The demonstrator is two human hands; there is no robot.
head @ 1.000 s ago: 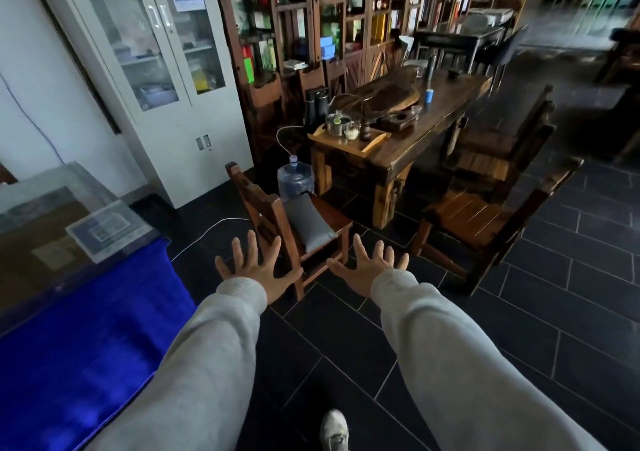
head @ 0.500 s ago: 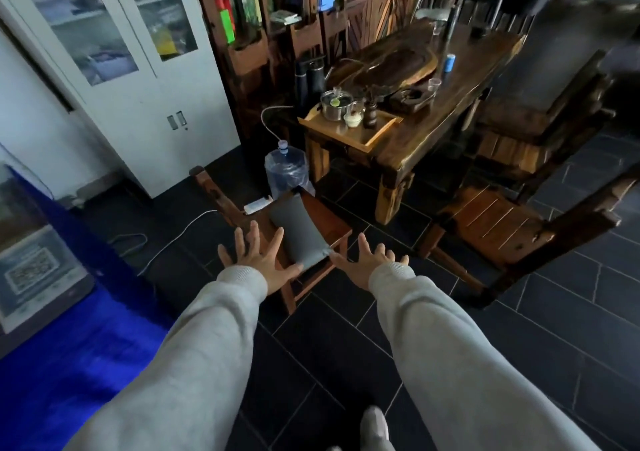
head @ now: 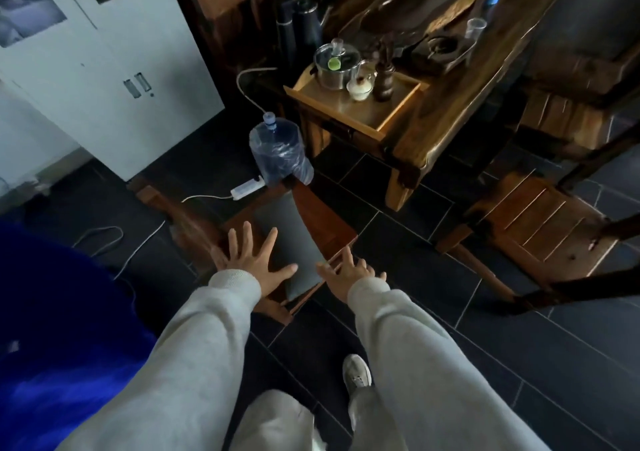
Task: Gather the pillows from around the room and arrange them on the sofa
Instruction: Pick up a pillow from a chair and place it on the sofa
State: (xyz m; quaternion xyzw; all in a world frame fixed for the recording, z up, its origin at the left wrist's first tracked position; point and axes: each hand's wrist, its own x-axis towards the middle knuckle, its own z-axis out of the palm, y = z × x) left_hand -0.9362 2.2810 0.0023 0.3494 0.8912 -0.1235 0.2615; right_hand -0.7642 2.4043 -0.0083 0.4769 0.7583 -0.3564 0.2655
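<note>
My fingers (head: 242, 239) are spread wide on both hands and hold nothing. My left hand (head: 254, 263) hovers over the near left edge of the grey pillow (head: 289, 239), its thumb pointing across the pillow's lower end; whether the palm already touches the fabric I cannot tell. My right hand (head: 349, 272) is open too, just beside the pillow's near right corner, at the front rail of the chair seat.

The pillow lies flat and lengthwise on the seat of a wooden chair (head: 332, 222), its far end toward the water bottle (head: 280, 154) that stands on the floor just behind the chair. This is the pick-up step, not yet done.

To do it well, I think I should bring the hands in from the two long sides at the near end and press the soft sides together, rather than pinch one corner, which would let the pillow sag and drag. I would lift straight up and back toward myself, so the far end does not sweep into the bottle or the white power strip (head: 247, 187) and its cable beside it. The chair back on the left stands close to my left wrist, so I would keep that elbow in. No sofa is in view here, so carrying comes after.
</note>
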